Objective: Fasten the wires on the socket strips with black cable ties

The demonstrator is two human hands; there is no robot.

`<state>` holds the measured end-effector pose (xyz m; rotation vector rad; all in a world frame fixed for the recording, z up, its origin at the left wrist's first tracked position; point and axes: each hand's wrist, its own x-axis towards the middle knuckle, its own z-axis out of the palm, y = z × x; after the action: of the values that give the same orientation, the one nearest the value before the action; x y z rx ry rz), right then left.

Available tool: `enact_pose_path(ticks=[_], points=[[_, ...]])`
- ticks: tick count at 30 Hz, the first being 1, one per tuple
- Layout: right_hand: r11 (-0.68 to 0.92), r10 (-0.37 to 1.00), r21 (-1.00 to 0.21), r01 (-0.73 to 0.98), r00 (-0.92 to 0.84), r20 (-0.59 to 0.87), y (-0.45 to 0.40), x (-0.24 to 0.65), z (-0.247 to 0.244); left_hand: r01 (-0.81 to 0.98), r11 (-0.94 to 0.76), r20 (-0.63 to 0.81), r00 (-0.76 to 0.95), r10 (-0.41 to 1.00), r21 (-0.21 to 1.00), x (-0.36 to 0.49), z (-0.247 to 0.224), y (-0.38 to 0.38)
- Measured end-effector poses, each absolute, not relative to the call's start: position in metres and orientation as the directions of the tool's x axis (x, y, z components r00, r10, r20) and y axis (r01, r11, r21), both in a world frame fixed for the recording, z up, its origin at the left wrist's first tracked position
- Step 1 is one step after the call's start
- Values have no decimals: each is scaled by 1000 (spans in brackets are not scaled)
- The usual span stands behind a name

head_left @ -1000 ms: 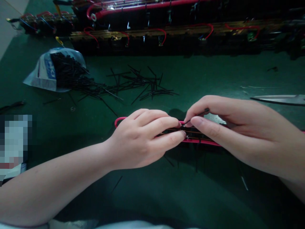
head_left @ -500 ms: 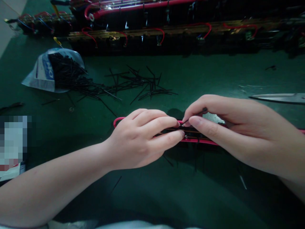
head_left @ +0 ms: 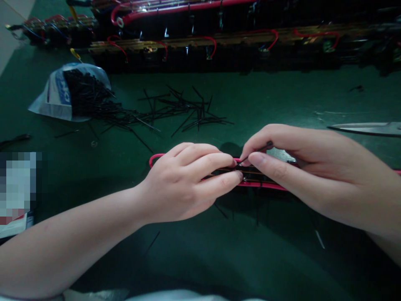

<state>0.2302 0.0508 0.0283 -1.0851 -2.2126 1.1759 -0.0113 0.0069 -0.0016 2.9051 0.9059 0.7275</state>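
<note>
Tie: a thin black plastic cable tie (head_left: pixel 266 146) slants, thicker head up-right, other end down-left at the assembly.
Assembly: our long dark block (head_left: pixel 261 176) with smooth red cables (head_left: pixel 272 186) runs left-right under our hands.
Progress: we judge the tie unfastened; what's finished beneath our fingers stays hidden.
Right hand (head_left: pixel 326 175): thumb and forefinger pinch the tie.
Left hand (head_left: pixel 184 184): fingers overlie the block; whether gripping, we cannot tell.

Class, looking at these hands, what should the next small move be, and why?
Perhaps the right hand should ease the black tie down: it pinches the tie, whose lower end slants toward the dark assembly beside the left hand's fingertips, while the thicker end sticks up.
</note>
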Motion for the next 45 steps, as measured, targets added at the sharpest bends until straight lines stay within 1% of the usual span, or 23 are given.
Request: enact_pose_path(ticks=[26, 33, 45], points=[[302, 787, -833, 463, -614, -56, 51, 231, 30, 553, -823, 431, 715, 550, 133, -11, -2, 6], [326, 784, -836, 441, -621, -22, 51, 231, 30, 553, -823, 415, 724, 551, 129, -12, -1, 6], [319, 784, -833, 452, -620, -36, 51, 231, 30, 541, -832, 415, 733, 538, 124, -12, -2, 6]])
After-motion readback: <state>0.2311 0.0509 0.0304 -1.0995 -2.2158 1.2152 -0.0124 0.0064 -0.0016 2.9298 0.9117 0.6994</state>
